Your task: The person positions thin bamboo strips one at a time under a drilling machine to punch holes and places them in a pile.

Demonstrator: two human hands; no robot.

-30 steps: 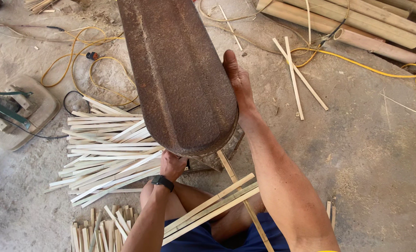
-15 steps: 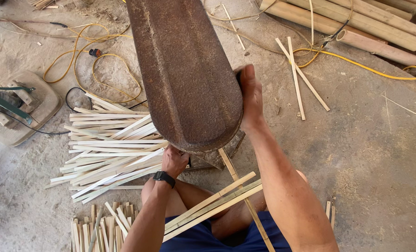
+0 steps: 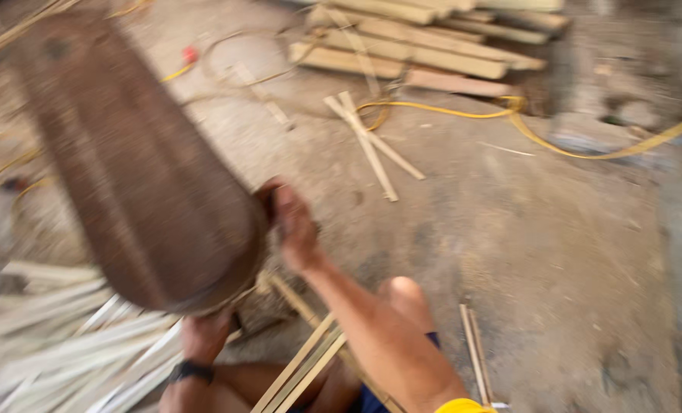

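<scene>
Now, change: view swings right and blurs; slab tilts left, far end leaning away.
Right hand: pressed on slab's right edge.
Left hand: grips near end from below.
Strips: near left.

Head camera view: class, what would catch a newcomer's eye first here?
A big dark brown curved slab fills the left, with the right hand at its lower edge and the left hand under its end. Pale split strips lie heaped at lower left. A yellow cable snakes across the dusty floor at upper right.
</scene>
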